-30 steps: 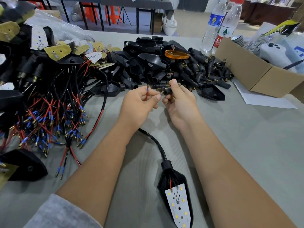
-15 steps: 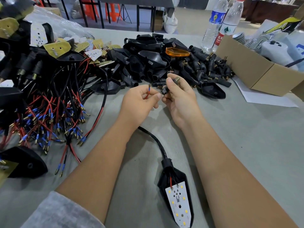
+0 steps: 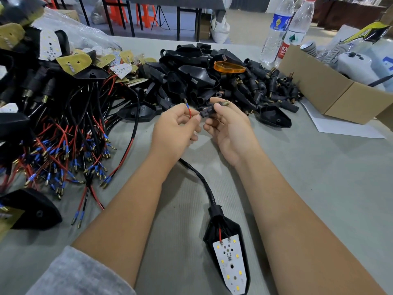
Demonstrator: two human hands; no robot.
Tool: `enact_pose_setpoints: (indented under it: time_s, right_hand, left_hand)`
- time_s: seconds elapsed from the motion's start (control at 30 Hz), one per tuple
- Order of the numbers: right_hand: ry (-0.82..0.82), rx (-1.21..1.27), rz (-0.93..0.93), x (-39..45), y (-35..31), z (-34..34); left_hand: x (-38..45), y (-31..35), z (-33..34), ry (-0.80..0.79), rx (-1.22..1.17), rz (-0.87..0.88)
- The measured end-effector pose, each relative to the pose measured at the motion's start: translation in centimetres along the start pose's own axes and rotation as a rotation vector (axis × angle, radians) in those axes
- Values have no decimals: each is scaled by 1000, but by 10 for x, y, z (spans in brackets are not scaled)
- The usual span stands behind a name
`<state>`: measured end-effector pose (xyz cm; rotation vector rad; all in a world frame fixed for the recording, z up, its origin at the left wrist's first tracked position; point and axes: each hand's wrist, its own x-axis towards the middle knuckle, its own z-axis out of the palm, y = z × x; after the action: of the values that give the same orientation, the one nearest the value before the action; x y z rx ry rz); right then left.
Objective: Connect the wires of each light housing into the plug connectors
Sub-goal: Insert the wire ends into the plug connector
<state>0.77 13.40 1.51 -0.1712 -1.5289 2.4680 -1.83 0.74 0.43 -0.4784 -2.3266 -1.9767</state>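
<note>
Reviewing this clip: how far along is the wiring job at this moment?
Done: cannot tell; no finished unit is plainly identifiable. In hand: the left hand pinches a red wire, the right hand holds a black plug connector, not yet joined. Left: this light housing and the wired pile.

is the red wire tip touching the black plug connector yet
Apart. The head view shows the red wire tip pointing up in the left hand, table between it and the plug connector.
</note>
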Motion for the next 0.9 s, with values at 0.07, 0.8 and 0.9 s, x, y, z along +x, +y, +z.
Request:
enact_pose_setpoints:
  time_s: [0.07,0.8,0.9]
  right_hand:
    - [10,-5,-6,0,1,-1]
    - [47,-189,-88,0,9,1]
    - [59,-157,-99,0,8,1]
  left_hand:
    - [-1,2,0,23,30,28]
    - [5,-5,2,107,-106,-59]
    - [4,-4,2,136,-12,-49]
